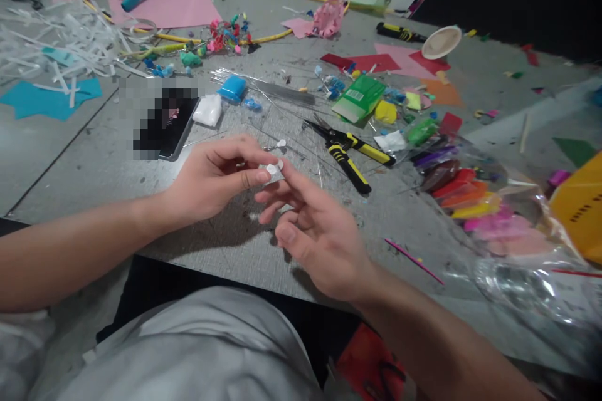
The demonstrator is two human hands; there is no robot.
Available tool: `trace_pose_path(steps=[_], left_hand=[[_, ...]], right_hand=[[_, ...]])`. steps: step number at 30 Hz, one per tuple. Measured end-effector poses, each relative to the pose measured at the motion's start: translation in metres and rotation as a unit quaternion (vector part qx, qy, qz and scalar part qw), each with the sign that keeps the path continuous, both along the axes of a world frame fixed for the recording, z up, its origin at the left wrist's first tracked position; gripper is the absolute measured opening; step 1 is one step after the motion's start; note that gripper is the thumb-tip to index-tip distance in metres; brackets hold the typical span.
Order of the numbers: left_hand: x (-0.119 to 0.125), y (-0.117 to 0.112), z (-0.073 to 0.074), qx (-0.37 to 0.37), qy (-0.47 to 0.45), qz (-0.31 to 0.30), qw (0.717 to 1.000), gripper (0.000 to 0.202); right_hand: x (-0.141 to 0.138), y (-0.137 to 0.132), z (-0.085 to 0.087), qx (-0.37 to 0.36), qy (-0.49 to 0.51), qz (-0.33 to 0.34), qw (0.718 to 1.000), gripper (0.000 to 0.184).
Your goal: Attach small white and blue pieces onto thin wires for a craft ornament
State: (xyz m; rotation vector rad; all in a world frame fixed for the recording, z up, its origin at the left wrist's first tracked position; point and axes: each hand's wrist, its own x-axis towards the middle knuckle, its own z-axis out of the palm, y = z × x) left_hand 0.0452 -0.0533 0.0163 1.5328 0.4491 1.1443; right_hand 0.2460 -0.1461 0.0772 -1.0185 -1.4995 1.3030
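Between the thumb and forefinger of my left hand [214, 175] is a small white clay piece [273, 170], with rounded bits on it. My right hand [320, 232] is palm up beside it; its forefinger touches the piece, while the thumb and other fingers stay apart and hold nothing. Just beyond the fingertips, a thin wire with a white blob [281, 143] shows partly. Yellow-and-black pliers [350, 153] lie on the table, right of my fingers. White [207, 110] and blue [232, 88] clay packets lie beyond my left hand.
A phone [181, 128] lies by the white packet. Thin metal wires [282, 91], a green packet [360, 98] and small coloured flowers [228, 34] lie farther back. On the right are a bag of coloured clay [475, 200] and a pink stick [414, 260]. Shredded white strips [70, 37] heap left.
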Motion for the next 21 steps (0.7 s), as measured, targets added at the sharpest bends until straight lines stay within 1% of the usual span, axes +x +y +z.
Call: trace_pose_path(steps=[3, 6, 11, 16, 19, 21], left_hand=[[0.0007, -0.0016, 0.0016, -0.028, 0.018, 0.016, 0.999, 0.024], [0.0007, -0.0015, 0.0035, -0.037, 0.026, 0.013, 0.999, 0.03], [0.0005, -0.0009, 0.0047, -0.038, 0.023, 0.014, 0.999, 0.029], [0.0009, -0.0009, 0.0016, -0.031, 0.007, 0.026, 0.999, 0.028], [0.0012, -0.0009, -0.0002, -0.03, -0.004, 0.016, 0.999, 0.024], [0.0013, -0.0017, -0.0004, -0.045, -0.005, 0.007, 0.999, 0.026]], right_hand=[[0.0006, 0.0, 0.0, -0.004, 0.012, -0.002, 1.0, 0.065], [0.001, -0.0011, 0.0005, -0.002, 0.011, 0.003, 1.0, 0.067], [0.0014, -0.0021, 0.0004, 0.008, 0.014, 0.017, 1.0, 0.069], [0.0014, -0.0018, -0.0011, 0.008, 0.032, 0.026, 0.999, 0.069], [0.0009, -0.002, -0.0016, 0.009, 0.036, 0.033, 0.999, 0.068], [0.0004, -0.0022, -0.0017, 0.009, 0.038, 0.038, 0.999, 0.069]])
